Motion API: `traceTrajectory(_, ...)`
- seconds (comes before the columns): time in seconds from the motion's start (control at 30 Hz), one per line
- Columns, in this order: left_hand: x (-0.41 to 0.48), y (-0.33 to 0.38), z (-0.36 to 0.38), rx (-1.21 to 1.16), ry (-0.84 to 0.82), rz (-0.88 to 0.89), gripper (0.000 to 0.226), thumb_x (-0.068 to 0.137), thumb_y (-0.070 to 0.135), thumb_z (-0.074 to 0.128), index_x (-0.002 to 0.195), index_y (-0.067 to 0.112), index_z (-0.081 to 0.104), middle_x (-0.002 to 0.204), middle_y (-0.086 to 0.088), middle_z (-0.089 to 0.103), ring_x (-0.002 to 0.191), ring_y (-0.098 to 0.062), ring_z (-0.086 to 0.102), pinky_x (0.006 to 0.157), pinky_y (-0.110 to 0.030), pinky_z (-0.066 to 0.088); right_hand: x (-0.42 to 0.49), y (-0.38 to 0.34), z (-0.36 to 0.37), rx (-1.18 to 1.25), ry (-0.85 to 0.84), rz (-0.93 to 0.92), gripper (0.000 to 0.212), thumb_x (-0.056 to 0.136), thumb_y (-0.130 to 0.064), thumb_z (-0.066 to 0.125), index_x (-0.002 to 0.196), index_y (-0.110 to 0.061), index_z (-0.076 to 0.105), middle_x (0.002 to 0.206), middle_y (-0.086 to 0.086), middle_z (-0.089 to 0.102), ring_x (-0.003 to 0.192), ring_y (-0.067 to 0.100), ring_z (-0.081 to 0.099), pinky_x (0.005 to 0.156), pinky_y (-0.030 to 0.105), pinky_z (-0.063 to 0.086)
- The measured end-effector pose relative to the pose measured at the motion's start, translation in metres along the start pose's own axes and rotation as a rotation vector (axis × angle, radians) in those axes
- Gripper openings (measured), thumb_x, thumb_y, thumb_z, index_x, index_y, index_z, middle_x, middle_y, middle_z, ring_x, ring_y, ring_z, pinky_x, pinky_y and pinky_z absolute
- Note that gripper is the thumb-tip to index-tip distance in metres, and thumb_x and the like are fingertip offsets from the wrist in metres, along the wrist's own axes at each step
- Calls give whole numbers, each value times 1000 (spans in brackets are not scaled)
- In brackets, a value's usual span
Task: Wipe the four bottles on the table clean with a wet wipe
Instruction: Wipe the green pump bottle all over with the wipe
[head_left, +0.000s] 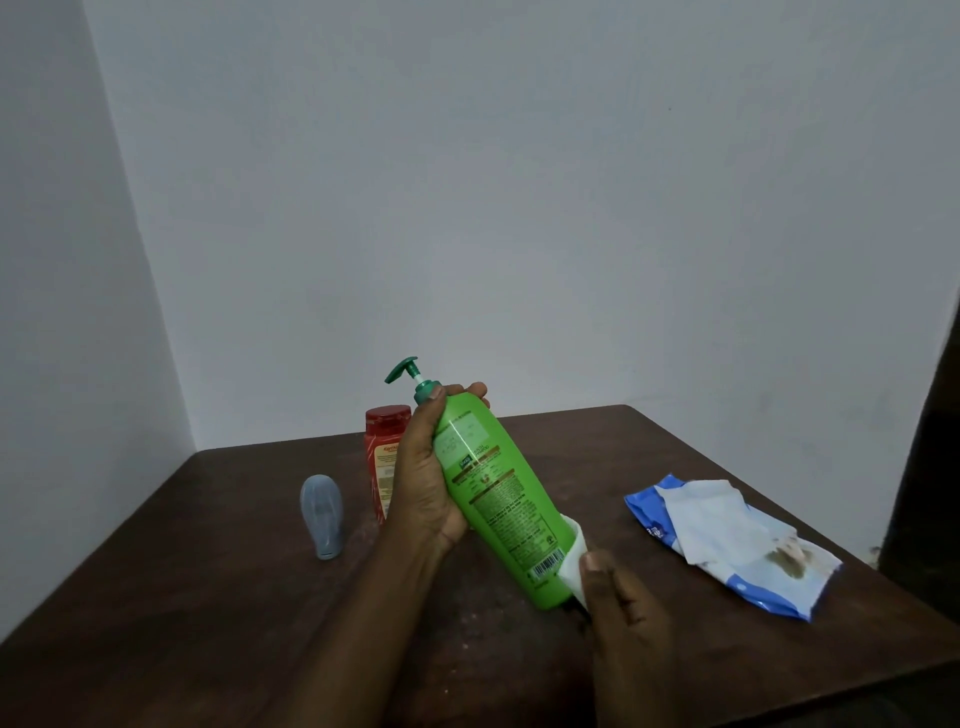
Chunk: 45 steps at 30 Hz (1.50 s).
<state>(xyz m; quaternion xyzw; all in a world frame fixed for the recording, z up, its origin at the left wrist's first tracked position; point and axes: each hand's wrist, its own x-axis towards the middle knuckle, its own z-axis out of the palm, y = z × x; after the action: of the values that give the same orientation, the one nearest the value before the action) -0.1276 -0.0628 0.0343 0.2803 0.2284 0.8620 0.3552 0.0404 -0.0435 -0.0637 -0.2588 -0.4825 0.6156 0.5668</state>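
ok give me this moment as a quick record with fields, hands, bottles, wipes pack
left hand: grips the green pump bottle near its neck, bottle tilted with the pump end up
right hand: holds a white wet wipe against the bottle's lower end
red bottle: upright on the table, partly hidden behind the left hand
grey-blue bottle: stands alone, left of the red one
wipes pack: lies on the table at right, flap open
bottles in view: three; a fourth is not seen
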Motion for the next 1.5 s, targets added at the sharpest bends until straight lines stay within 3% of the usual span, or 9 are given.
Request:
traceTrajectory(0.13, 0, -2, 1, 18, -4, -5, 16, 91, 34, 67, 90, 18, 69, 106, -6, 76, 85, -18, 68, 81, -39, 54, -1, 1, -10, -272, -115, -188, 39, 81, 0, 81, 111, -24, 74, 105, -29, 73, 94, -14, 67, 76, 2, 48)
traceTrajectory(0.23, 1, -4, 0, 23, -3, -5, 16, 92, 33, 65, 88, 19, 68, 106, -5, 75, 79, -20, 65, 78, -38, 55, 4, 7, -17, -555, -147, -399, 52, 78, -36, 85, 126, -22, 71, 119, -19, 71, 109, -14, 61, 87, -1, 42)
traceTrajectory(0.37, 2, -4, -1, 25, 9, -22, 16, 92, 36, 68, 87, 20, 69, 109, -5, 75, 83, -26, 59, 79, -40, 53, 7, 12, -16, -924, -147, -756, 69, 97, -59, 51, 128, 1, 67, 126, 14, 71, 113, 21, 70, 99, 22, 48)
traceTrajectory(0.5, -1, -6, 3, 2, 27, -29, 17, 93, 35, 67, 85, 20, 69, 104, -5, 76, 78, -22, 63, 81, -41, 53, 6, 20, -10, -1091, 16, -1033, 57, 90, -42, 64, 123, 5, 70, 128, 22, 68, 116, 36, 68, 88, 45, 61)
traceTrajectory(0.77, 1, -3, 3, -39, 59, -26, 19, 96, 35, 63, 84, 21, 66, 101, -5, 76, 72, -20, 66, 76, -39, 55, 13, 11, -10, -1222, -5, -1233, 48, 92, -33, 65, 125, 2, 69, 131, 22, 66, 123, 40, 63, 103, 47, 46)
traceTrajectory(1.03, -3, -2, 5, -4, 21, -41, 21, 97, 35, 63, 84, 19, 69, 102, -6, 76, 84, -28, 60, 76, -39, 56, 10, 0, -7, -962, -168, -587, 72, 90, -66, 52, 140, -15, 62, 134, 0, 68, 117, 14, 67, 94, 34, 59)
traceTrajectory(1.13, -5, 0, 7, 2, 8, -33, 21, 96, 34, 62, 85, 18, 68, 100, -6, 76, 77, -23, 68, 79, -40, 58, 13, -26, -8, -749, -283, -236, 49, 86, -77, 49, 109, -40, 70, 102, -15, 74, 93, -2, 69, 84, 35, 61)
traceTrajectory(1.3, -8, 2, 10, -25, -34, -47, 23, 98, 33, 59, 84, 17, 69, 97, -6, 77, 70, -19, 74, 89, -45, 54, 24, -44, -4, -155, -438, 334, 62, 81, -64, 72, 107, -8, 76, 102, 16, 77, 99, 32, 75, 93, 60, 56)
traceTrajectory(1.5, -7, 2, 7, -69, -98, -99, 20, 91, 35, 63, 90, 16, 70, 102, -5, 77, 69, -20, 74, 83, -42, 58, 28, -51, 1, 117, -685, 767, 77, 94, -64, 42, 123, 1, 71, 116, 34, 68, 99, 43, 70, 88, 49, 55)
